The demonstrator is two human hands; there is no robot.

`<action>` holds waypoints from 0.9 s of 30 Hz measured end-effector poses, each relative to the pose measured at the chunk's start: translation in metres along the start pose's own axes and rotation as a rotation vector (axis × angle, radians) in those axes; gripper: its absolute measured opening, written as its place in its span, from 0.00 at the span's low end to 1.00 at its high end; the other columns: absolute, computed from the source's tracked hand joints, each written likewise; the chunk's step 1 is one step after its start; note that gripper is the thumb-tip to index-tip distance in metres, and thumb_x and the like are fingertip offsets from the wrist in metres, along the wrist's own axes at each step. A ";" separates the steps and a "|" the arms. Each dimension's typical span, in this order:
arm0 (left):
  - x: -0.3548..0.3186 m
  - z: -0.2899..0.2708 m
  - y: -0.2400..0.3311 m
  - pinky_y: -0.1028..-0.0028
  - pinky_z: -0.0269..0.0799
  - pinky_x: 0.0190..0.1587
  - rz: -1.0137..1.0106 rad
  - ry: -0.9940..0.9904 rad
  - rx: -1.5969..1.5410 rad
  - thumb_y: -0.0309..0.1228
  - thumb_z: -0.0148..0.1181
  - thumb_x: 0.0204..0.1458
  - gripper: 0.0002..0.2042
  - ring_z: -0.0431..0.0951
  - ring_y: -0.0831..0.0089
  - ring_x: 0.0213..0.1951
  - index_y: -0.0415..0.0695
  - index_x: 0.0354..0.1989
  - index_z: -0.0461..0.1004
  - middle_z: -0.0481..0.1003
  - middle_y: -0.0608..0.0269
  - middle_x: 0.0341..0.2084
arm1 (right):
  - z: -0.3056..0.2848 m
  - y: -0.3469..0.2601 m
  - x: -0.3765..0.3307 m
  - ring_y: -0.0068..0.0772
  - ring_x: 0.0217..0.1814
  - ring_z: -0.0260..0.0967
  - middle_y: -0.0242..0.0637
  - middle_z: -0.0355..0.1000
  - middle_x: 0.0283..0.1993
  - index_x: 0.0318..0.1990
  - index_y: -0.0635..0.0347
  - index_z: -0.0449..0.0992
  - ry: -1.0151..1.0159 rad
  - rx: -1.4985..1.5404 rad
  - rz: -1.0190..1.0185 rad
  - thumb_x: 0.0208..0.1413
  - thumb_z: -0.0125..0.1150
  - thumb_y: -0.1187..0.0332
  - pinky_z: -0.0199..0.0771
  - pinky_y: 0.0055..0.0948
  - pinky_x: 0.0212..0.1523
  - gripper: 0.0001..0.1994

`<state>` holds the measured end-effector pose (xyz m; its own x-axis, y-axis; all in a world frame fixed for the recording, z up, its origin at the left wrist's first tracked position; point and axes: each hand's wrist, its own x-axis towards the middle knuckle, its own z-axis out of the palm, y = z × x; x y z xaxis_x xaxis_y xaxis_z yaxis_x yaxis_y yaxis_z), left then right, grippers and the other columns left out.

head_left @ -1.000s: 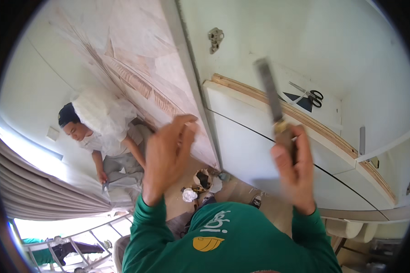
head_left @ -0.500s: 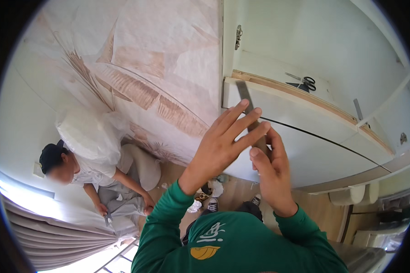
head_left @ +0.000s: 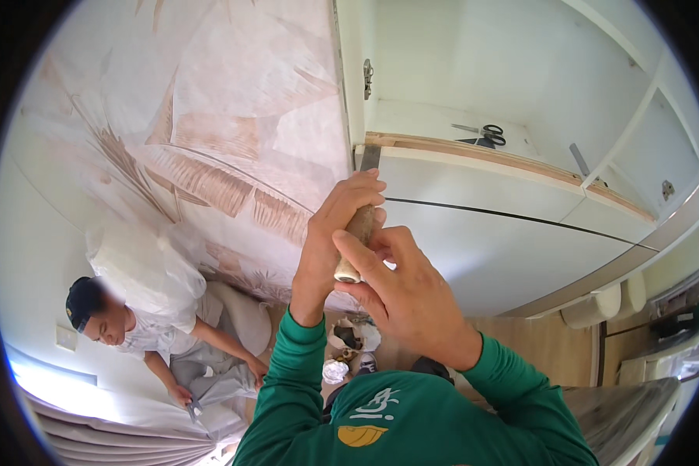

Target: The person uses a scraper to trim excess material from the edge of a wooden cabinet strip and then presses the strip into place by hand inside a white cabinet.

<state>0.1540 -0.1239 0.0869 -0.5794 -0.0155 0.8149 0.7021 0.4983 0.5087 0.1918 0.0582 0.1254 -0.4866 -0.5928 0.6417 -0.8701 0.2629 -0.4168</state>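
A chisel (head_left: 359,227) with a flat grey blade and a worn, pale handle is between my hands. My left hand (head_left: 335,210) wraps around the handle near the blade. Its blade points away from me, the tip close to the left end of the white cabinet's bare wood edge (head_left: 474,152); I cannot tell whether it touches. With thumb and fingers, my right hand (head_left: 412,291) grips the handle's butt end. The white cabinet front (head_left: 474,233) lies just beyond and to the right of my hands.
Inside the open cabinet lie black-handled scissors (head_left: 491,135) and a flat metal blade (head_left: 579,159). A leaf-patterned wall (head_left: 233,101) stands left of it. At lower left another person (head_left: 171,334) sits beside a plastic-wrapped bundle (head_left: 144,264). Crumpled scraps (head_left: 335,371) lie on the floor.
Both hands have moved left with the chisel, nearer the cabinet's left corner. My left fingers, stretched over the blade before, now curl around the handle; my right hand has shifted to the butt end.
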 end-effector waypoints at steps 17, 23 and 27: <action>-0.002 -0.007 0.003 0.61 0.80 0.65 -0.092 0.056 -0.091 0.22 0.72 0.63 0.10 0.81 0.53 0.68 0.40 0.51 0.80 0.84 0.54 0.54 | 0.010 -0.006 0.012 0.45 0.47 0.78 0.43 0.73 0.49 0.74 0.50 0.76 0.005 -0.031 0.038 0.61 0.80 0.62 0.84 0.42 0.44 0.33; -0.001 -0.008 0.003 0.60 0.79 0.65 -0.086 0.051 -0.115 0.22 0.71 0.63 0.11 0.80 0.53 0.68 0.39 0.52 0.80 0.84 0.54 0.54 | 0.012 -0.006 0.012 0.44 0.45 0.77 0.42 0.72 0.49 0.72 0.52 0.77 0.029 -0.013 0.036 0.61 0.79 0.62 0.84 0.41 0.44 0.32; -0.003 -0.003 0.000 0.60 0.78 0.66 -0.078 0.079 -0.130 0.21 0.70 0.64 0.10 0.80 0.53 0.68 0.39 0.51 0.79 0.83 0.54 0.53 | 0.009 -0.007 0.012 0.41 0.47 0.77 0.42 0.69 0.49 0.71 0.55 0.76 0.009 -0.049 0.021 0.62 0.77 0.61 0.82 0.40 0.45 0.31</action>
<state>0.1574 -0.1263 0.0851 -0.6036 -0.1203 0.7882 0.7067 0.3770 0.5987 0.1929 0.0427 0.1302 -0.5050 -0.5800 0.6392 -0.8625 0.3120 -0.3983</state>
